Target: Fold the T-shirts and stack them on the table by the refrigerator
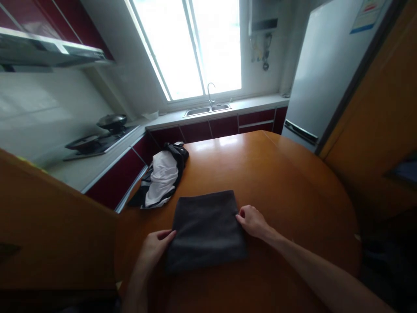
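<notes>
A dark grey folded cloth (pixel 208 230) lies nearly flat on the wooden table (pixel 273 174), in a roughly square shape. My left hand (pixel 156 245) pinches its left edge between thumb and fingers. On the opposite side, my right hand (pixel 252 221) has its fingers closed on the right edge, a little farther up. Whether the cloth is a garment or a plain piece of fabric cannot be made out. Slight blur softens its near edge.
Crumpled black and white clothing (pixel 163 176) lies at the table's far left edge. Beyond the table are a counter with a sink (pixel 208 109) and a stove with pans (pixel 112 121). A fridge (pixel 321 65) stands at the right, and a wooden panel (pixel 55 234) at the left.
</notes>
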Tool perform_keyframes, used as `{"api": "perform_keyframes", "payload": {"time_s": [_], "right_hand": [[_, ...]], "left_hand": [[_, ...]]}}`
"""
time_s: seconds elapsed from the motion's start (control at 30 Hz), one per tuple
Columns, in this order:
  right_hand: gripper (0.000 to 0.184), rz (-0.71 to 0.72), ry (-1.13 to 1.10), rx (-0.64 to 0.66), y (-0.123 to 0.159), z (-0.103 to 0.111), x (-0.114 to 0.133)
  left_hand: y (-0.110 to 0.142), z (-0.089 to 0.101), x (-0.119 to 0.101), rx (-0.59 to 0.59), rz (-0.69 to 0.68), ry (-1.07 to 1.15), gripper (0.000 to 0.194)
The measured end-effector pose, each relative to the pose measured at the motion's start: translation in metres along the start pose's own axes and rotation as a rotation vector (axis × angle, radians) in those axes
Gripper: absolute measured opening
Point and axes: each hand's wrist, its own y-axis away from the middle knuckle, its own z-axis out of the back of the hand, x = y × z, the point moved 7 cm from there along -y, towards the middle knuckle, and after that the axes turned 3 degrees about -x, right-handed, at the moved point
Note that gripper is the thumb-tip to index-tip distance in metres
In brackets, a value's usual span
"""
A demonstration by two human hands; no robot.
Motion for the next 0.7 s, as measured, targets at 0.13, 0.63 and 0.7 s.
{"api": "perform_keyframes", "payload": {"time_s": [0.13, 0.63, 0.7], "right_hand": [[0.021, 0.041, -0.033, 0.034, -0.008, 0.009, -0.001], [0.018, -0.051, -0.114, -0.031, -0.096, 0.135, -0.163], [0.018, -0.103, -0.087, -0.084, -0.113, 0.169, -0.199]], "left_hand": [[-0.007, -0.002, 0.006, 0.000, 0.073, 0.024, 0.041], [-0.047, -0.190, -0.162, 0.305, -0.126, 0.061, 0.042], [-0.054, -0.237, -0.201, 0.366, -0.181, 0.085, 0.044]]}}
